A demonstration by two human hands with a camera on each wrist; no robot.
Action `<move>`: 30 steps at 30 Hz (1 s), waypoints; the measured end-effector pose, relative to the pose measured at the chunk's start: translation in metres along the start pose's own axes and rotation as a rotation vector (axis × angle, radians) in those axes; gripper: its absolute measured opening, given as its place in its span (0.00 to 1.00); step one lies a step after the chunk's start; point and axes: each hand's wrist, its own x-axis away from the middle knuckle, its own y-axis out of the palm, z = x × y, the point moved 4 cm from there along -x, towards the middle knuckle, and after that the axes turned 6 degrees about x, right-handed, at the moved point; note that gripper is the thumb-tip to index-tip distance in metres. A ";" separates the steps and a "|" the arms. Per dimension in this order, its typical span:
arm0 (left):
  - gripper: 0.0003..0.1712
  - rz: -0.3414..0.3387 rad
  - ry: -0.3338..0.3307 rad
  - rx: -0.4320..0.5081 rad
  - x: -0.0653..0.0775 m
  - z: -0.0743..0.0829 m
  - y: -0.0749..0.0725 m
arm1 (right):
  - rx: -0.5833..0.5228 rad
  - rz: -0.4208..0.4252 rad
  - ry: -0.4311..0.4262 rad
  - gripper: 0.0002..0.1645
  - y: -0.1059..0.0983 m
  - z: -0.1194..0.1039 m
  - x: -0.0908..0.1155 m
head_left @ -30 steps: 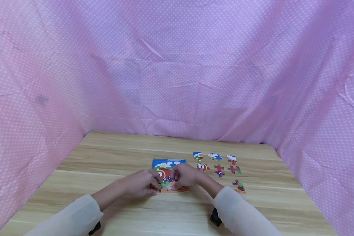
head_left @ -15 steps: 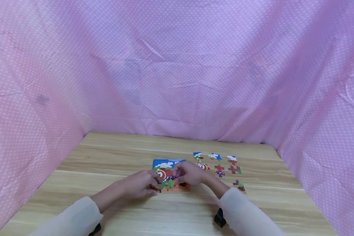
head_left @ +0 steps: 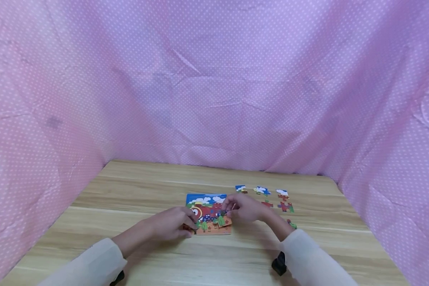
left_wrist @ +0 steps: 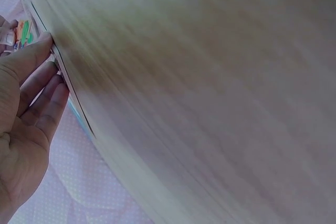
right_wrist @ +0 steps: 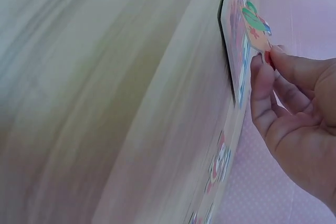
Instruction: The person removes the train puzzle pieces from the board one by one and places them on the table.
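A puzzle board [head_left: 203, 198] with a red train, clouds and orange ground lies on the table in the head view. My left hand [head_left: 176, 222] grips its near left edge, thumb and fingertips right at the rim in the left wrist view. Between thumb and fingers my right hand [head_left: 244, 207] pinches a jigsaw piece [right_wrist: 256, 27] with a green cactus and a red star on orange. The jigsaw piece is tilted over the lower right part of the board. Part of the picture's left side is hidden under the left fingers.
Several loose jigsaw pieces [head_left: 262, 190] lie spread right of the board on the wooden table [head_left: 146, 178]. My right hand and forearm cover some of them. A pink dotted curtain [head_left: 214, 87] surrounds the table's far and side edges.
The right hand has moved right across the board, carrying the cactus piece to the lower right. More of the board's lower middle shows. The left hand has stayed put.
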 end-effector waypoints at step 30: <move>0.12 0.003 0.004 -0.017 0.001 -0.001 0.001 | -0.122 -0.031 0.067 0.15 -0.038 0.053 0.080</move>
